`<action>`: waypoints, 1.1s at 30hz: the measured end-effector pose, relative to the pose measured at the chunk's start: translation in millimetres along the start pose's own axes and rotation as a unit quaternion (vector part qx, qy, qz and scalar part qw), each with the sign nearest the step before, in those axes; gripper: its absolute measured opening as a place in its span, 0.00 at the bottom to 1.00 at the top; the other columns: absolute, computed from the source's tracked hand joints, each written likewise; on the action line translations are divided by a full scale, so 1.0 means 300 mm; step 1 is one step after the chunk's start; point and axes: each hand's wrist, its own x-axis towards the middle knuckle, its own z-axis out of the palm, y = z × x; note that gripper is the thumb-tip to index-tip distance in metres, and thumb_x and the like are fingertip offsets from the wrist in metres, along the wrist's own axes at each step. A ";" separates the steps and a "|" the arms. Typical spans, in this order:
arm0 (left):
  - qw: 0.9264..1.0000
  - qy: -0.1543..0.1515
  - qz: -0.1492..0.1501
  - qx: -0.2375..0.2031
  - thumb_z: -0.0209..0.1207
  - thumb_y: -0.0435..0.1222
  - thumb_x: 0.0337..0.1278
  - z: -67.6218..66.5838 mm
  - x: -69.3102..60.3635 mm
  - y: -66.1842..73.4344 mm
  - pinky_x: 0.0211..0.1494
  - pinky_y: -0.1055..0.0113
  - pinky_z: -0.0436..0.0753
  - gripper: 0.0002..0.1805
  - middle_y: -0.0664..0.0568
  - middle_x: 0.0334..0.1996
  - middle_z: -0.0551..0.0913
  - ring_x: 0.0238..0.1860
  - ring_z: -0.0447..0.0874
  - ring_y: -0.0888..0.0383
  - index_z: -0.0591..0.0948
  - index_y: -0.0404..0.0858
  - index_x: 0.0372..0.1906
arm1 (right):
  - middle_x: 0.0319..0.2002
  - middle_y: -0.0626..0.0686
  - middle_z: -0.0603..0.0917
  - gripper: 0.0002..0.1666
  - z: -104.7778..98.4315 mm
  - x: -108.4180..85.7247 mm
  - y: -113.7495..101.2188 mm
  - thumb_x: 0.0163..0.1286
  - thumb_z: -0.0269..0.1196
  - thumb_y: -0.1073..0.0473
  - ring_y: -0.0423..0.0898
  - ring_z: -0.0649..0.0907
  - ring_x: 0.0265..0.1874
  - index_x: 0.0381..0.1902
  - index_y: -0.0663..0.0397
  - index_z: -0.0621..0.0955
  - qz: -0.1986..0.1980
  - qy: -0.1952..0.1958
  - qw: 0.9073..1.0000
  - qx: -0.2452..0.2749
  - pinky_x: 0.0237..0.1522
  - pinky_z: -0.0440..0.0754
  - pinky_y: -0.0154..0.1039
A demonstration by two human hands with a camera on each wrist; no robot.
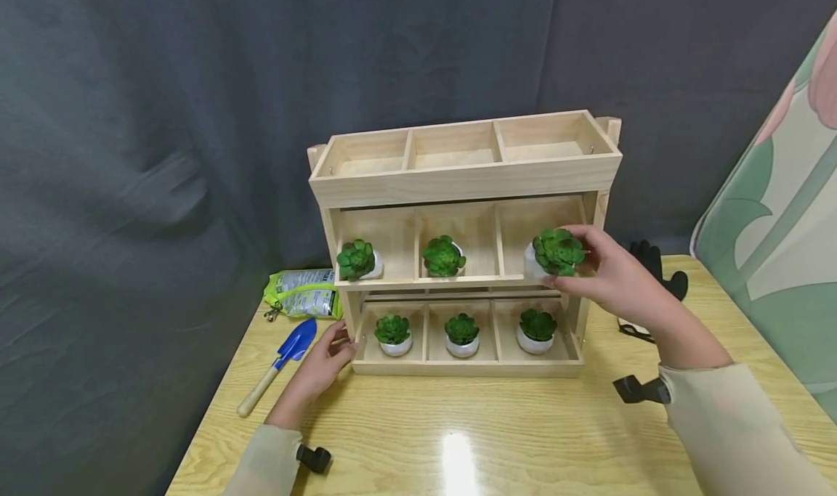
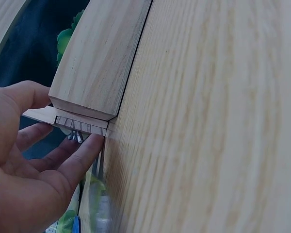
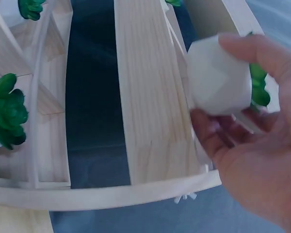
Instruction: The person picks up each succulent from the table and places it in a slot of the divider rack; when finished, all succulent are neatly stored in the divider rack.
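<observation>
A three-tier wooden plant stand [image 1: 467,182] is in the middle of the head view. My right hand [image 1: 617,274] grips a potted succulent [image 1: 558,250] at the right compartment of the middle tier. The right wrist view shows its white pot [image 3: 216,77] tilted between thumb and fingers, above the compartment. Two more potted succulents sit in that tier, one at left [image 1: 356,259] and one in the centre [image 1: 443,256]. At the stand's lower left end, my left hand [image 1: 320,364] holds the side, its thumb and fingers about the wooden end [image 2: 82,124].
The bottom tier holds potted succulents [image 1: 462,329], one per compartment. A blue trowel [image 1: 297,340] lies left of the stand, near a green-and-grey bag [image 1: 303,293]. Black gloves [image 1: 647,260] lie behind my right arm. A dark curtain [image 1: 418,46] hangs behind the table [image 1: 510,438].
</observation>
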 end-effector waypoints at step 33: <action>1.000 0.011 -0.005 0.013 0.59 0.41 0.80 0.004 -0.001 0.013 0.75 0.38 0.78 0.38 0.35 0.77 0.70 0.77 0.71 0.32 0.58 0.44 0.86 | 0.70 0.75 0.73 0.53 0.033 0.199 -0.042 0.70 0.73 0.49 0.71 0.80 0.64 0.80 0.71 0.61 0.105 -0.023 0.982 -0.158 0.62 0.79 0.68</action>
